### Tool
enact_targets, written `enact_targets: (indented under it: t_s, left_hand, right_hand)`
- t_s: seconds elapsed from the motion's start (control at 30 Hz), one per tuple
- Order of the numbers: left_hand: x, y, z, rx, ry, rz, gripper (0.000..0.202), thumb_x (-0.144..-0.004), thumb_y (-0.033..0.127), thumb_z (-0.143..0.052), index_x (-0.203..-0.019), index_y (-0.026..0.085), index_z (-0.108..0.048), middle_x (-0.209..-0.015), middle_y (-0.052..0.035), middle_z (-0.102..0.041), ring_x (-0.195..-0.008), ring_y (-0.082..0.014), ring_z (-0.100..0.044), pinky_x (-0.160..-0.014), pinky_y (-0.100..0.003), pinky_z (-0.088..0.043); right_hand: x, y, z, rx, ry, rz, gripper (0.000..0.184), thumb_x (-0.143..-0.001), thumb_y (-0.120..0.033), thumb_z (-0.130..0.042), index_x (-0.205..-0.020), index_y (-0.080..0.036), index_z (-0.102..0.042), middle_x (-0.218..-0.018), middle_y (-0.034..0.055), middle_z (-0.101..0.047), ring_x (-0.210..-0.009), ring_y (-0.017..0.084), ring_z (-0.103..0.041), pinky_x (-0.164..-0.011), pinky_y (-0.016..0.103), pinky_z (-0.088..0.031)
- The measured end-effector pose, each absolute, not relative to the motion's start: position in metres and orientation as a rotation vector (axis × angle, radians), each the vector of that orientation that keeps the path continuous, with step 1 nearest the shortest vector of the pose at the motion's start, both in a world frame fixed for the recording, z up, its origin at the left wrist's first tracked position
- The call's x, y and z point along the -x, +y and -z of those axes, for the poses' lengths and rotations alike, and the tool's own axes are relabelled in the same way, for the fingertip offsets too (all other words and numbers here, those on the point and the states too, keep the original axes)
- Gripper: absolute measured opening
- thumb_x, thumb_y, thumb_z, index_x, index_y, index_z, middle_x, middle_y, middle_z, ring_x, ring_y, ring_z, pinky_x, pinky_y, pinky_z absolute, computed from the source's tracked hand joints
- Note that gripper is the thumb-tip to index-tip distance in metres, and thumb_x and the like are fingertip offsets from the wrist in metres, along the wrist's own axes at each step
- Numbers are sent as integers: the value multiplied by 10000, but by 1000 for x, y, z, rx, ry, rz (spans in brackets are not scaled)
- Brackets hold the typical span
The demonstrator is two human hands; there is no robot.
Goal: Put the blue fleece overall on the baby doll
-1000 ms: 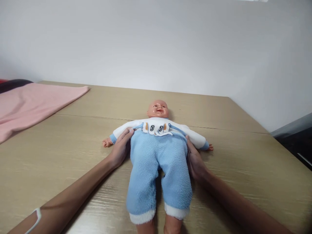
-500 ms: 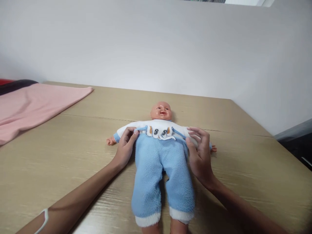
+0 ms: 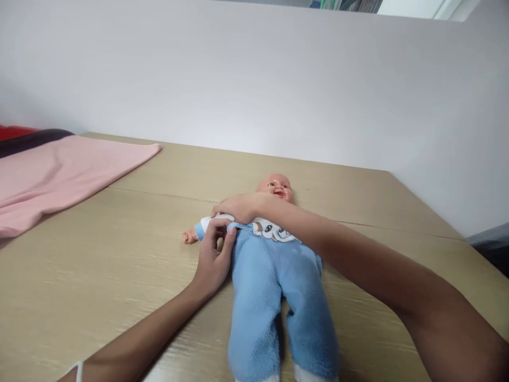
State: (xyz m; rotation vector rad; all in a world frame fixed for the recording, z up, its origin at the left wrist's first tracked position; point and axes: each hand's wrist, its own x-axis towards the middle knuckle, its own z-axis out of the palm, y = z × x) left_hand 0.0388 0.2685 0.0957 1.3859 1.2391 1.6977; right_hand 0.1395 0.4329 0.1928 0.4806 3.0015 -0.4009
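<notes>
A baby doll [image 3: 277, 185] lies on its back, wearing a white top and blue fleece overalls [image 3: 262, 286] with an embroidered animal face on the bib. My left hand [image 3: 217, 254] is beside the waist, thumb and fingers pinched on the blue strap [image 3: 240, 226] at the bib's left side. Reaching across the doll's chest, my right hand [image 3: 242, 207] curls over the white sleeve [image 3: 226, 217] just above my left fingers. My right forearm covers part of the chest and the doll's other arm. The doll's small hand [image 3: 190, 236] sticks out at the left.
The doll rests on a wooden table [image 3: 159, 265] with a seam across it. A pink cloth [image 3: 79, 170] lies at the left, with a dark item [image 3: 37, 140] and something red [image 3: 16, 131] behind it. A white wall [image 3: 238, 79] stands behind the table.
My right hand has left the doll's right-side sleeve and crossed the chest to the left-side sleeve. My left hand stays at the left strap. The view has shifted slightly.
</notes>
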Motion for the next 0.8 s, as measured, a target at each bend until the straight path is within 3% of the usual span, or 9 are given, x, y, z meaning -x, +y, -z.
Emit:
enact_targets:
  t_s: [0.1, 0.17, 0.27, 0.37, 0.5, 0.63, 0.8]
  left_hand:
    - [-39, 266, -96, -1388, 1230, -1692, 204, -1134, 489, -681, -1101, 289, -700, -1047, -16, -685, -983, -226, -610, -928, -328, -469]
    - [-39, 264, -96, -1388, 1194, -1684, 187, -1139, 473, -676, -1104, 291, -697, -1056, -20, -684, -999, -228, -615, -943, -335, -473]
    - [-40, 260, -94, -1402, 1139, -1686, 179, -1134, 462, -686, -1078, 292, -691, -1024, -20, -665, -970, -227, -606, -918, -344, -474]
    - [-39, 258, -89, -1397, 1160, -1697, 197, -1114, 483, -711, -1062, 293, -718, -1011, -36, -680, -977, -247, -612, -940, -367, -481]
    - [-34, 257, -83, -1461, 1182, -1730, 165, -1061, 470, -784, -1054, 306, -772, -1104, -75, -712, -1135, -312, -639, -1157, -462, -447]
    - [-31, 258, -79, -1630, 1201, -1880, 88, -1062, 397, -782, -1100, 318, -770, -1285, -93, -624, -1294, -324, -607, -1208, -514, -467]
    - [-33, 264, -79, -1858, 977, -2065, 112, -1163, 311, -606, -1272, 315, -635, -1397, -87, -602, -1359, -275, -609, -1189, -544, -516]
  right_hand:
    - [-131, 424, -185, -458, 2968, 198, 199, -1055, -148, -656, -1189, -234, -775, -1166, 81, -841, -960, 239, -755, -739, 331, -480]
    - [-135, 416, -189, -486, 3012, 146, 167, -1079, -174, -625, -1183, -197, -753, -1178, 116, -822, -962, 258, -744, -733, 346, -460]
    - [-150, 406, -200, -594, 3164, 332, 158, -1071, -237, -640, -1195, -176, -717, -1190, 120, -798, -973, 261, -724, -784, 351, -484]
    - [-172, 400, -207, -688, 3348, 672, 254, -1022, -163, -611, -1266, -195, -674, -1251, 96, -776, -1081, 249, -713, -930, 351, -522]
    - [-196, 394, -206, -743, 3427, 998, 401, -952, -65, -542, -1310, -198, -665, -1314, 98, -756, -1210, 258, -701, -1091, 397, -515]
    - [-208, 393, -197, -716, 3415, 1073, 507, -887, -8, -513, -1320, -211, -682, -1341, 95, -758, -1201, 266, -698, -1098, 432, -522]
    - [-212, 399, -192, -565, 3423, 1006, 573, -822, 49, -513, -1297, -212, -700, -1304, 99, -762, -1244, 277, -695, -1108, 448, -521]
